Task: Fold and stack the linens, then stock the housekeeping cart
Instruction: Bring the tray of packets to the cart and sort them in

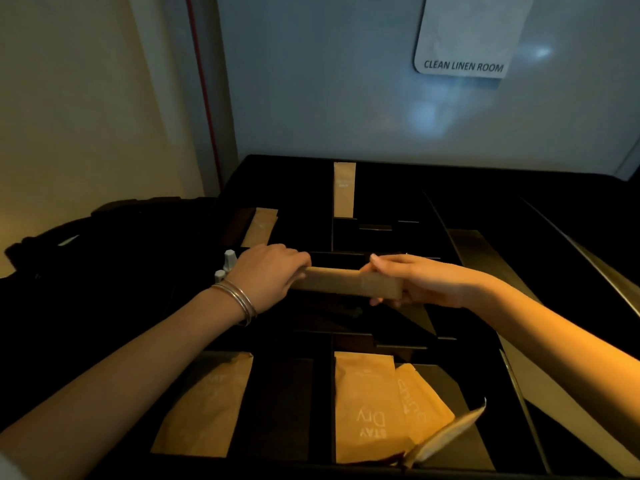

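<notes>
Above the middle of the dark divided tray (322, 403), the left hand (266, 277) and the right hand (415, 282) each pinched an end of one long kraft-paper packet (341, 282), held level with its long axis running left to right. Outward lay five more kraft packets: two narrow ones at the back, one plain at the near left, two at the near right, one reading "STAY Dry" (369, 410). Two small white bottles (227, 266) stood beside the left wrist, two bangles (239, 301) circled it, and a wall sign (464, 36) read "CLEAN LINEN ROOM".
</notes>
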A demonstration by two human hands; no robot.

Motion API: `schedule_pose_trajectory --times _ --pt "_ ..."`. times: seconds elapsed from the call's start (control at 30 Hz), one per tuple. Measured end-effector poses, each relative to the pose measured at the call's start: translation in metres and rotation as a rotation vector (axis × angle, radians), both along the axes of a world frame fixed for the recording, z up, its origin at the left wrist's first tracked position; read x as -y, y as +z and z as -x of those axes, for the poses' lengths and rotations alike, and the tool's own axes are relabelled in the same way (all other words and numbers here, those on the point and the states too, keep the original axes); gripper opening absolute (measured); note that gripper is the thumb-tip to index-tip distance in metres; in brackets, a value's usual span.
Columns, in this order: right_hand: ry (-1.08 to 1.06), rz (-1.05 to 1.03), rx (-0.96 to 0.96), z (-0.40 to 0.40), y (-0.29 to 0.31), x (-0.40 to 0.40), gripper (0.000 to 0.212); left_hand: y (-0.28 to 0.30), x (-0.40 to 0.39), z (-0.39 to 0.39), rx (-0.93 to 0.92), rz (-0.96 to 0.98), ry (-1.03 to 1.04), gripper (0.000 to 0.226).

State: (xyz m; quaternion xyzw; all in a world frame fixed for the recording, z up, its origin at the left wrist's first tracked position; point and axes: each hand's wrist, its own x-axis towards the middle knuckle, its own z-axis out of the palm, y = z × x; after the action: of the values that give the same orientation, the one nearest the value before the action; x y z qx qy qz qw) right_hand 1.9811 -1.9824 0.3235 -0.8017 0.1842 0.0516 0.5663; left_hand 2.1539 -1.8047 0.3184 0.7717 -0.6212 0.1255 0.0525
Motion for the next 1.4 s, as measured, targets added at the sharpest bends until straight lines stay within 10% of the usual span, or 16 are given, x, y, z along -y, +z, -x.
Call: schedule_pose_trajectory --times 0.17,0.73,0.97,1.4 --pt "-0.057 0.223 0.127 0.004 -0.005 0.016 0.013 -0.003 -0.001 0.003 -0.082 -0.066 0.07 0.03" --pt "-0.179 0.136 0.224 0.002 -0.002 0.02 0.03 0.002 -0.001 0.007 -0.006 -0.069 0.089 0.059" --pt "-0.243 -0.301 0.385 -0.006 0.007 0.002 0.027 0.003 -0.001 0.01 -0.001 -0.046 0.097 0.063" --pt "-0.595 0.095 0.624 -0.086 0.076 0.076 0.025 -0.001 -0.001 0.008 0.016 -0.158 0.069 0.038"
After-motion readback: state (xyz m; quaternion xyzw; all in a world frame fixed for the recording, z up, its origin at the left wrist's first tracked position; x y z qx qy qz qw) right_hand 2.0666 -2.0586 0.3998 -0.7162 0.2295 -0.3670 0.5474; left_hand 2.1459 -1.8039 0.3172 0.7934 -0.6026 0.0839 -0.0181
